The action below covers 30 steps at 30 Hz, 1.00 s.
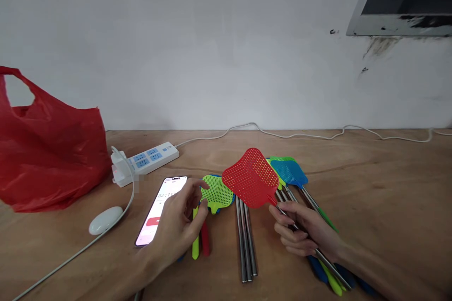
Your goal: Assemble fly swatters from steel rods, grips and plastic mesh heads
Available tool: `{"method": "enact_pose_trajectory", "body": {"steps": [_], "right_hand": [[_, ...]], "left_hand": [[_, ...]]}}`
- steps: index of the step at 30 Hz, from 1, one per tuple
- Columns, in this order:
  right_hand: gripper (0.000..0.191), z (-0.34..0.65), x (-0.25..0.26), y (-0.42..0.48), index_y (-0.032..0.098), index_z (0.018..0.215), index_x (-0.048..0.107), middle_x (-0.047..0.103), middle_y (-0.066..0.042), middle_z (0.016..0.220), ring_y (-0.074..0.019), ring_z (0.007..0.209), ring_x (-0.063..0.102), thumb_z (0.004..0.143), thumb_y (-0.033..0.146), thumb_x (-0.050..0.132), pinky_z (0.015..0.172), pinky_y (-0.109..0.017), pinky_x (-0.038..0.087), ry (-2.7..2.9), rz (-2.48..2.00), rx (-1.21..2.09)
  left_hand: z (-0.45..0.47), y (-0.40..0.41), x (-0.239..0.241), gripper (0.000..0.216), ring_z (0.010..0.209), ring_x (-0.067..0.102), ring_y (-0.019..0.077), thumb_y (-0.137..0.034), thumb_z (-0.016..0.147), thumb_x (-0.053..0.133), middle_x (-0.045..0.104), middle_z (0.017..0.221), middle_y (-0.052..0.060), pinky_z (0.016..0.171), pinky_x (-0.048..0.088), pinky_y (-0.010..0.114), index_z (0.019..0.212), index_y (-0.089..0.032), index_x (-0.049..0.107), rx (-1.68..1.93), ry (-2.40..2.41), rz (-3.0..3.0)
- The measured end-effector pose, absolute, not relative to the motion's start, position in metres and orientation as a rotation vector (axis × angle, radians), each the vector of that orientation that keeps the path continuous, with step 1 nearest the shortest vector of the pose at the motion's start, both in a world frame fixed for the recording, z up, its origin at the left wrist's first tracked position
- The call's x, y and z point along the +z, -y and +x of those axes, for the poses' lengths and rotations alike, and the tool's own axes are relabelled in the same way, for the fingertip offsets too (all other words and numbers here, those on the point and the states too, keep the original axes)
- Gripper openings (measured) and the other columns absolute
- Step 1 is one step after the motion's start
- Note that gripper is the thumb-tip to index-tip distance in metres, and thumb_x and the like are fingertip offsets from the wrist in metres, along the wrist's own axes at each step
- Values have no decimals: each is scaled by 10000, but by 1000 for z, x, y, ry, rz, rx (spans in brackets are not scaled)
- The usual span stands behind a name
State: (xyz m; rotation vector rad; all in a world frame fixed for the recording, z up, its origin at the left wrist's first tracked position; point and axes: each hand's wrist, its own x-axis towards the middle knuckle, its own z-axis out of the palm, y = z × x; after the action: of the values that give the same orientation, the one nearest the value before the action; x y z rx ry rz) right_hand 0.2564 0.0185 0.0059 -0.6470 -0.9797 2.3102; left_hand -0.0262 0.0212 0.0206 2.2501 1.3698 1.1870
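Observation:
My right hand (pixel 303 233) is closed around the metal rod of a red fly swatter (pixel 251 178), whose mesh head is lifted and tilted over the wooden table (pixel 381 188). My left hand (pixel 180 225) rests with curled fingers on a green fly swatter (pixel 216 193), pinching near its neck; its green handle and a red handle (pixel 205 240) lie under the hand. Blue and green swatters (pixel 287 171) lie behind the red head. Loose metal rods (pixel 245 240) lie between my hands.
A phone (pixel 158 211) with a lit timer screen lies left of my left hand. A white power strip (pixel 144 160), a white mouse-like device (pixel 105 220) and its cable sit further left. A red plastic bag (pixel 49 155) stands at the far left against the wall.

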Motion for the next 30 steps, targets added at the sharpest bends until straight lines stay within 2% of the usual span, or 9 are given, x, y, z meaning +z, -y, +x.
{"method": "enact_pose_trajectory", "body": {"steps": [4,9,15,19,24,28,30], "right_hand": [[400,257,2,-17,216,637,405,292,123,420,-35,290,129,900,470,569,288,-154,140,1033,-551,2360],[415,255,6,-13,213,641,404,293,126,422,-31,284,135,932,470,551,286,-148,138,1097,-492,2418],[463,253,8,-10,220,627,384,289,133,402,-30,274,136,941,517,549,274,-147,144,1183,-482,2436],[485,252,8,-8,221,612,384,296,136,374,-25,263,134,928,545,558,268,-151,144,1236,-540,2445],[517,251,6,-6,226,597,375,301,139,352,-21,256,136,899,599,567,264,-155,154,1285,-605,2418],[532,252,0,-6,226,579,374,309,135,343,-22,249,146,899,609,559,256,-156,169,1336,-658,2382],[536,252,-2,-7,227,575,377,308,133,339,-29,245,160,905,614,547,249,-158,177,1353,-689,2387]], "left_hand": [[-25,-20,18,273,664,545,134,-225,963,487,580,965,13,548,467,245,1234,-251,463,1253,-1272,2177],[-24,-20,9,431,744,573,146,-179,971,486,567,1144,56,646,519,283,1378,-295,407,1201,-1213,2194],[-26,-22,9,482,1046,593,202,-116,983,457,518,1326,80,799,525,302,1416,-325,421,1222,-1060,2359],[-30,-22,12,518,1148,563,212,-43,965,429,549,1287,73,923,490,326,1406,-313,459,1217,-978,2472],[-35,-24,10,530,1038,584,188,4,947,439,558,1188,63,840,493,286,1368,-305,532,1271,-942,2572],[-35,-24,13,406,1098,558,205,-29,948,486,513,1270,66,885,478,308,1227,-293,619,1318,-1007,2554],[-35,-24,15,311,1124,556,215,-53,958,466,542,1264,67,915,463,321,1116,-258,637,1306,-1002,2520]]}}
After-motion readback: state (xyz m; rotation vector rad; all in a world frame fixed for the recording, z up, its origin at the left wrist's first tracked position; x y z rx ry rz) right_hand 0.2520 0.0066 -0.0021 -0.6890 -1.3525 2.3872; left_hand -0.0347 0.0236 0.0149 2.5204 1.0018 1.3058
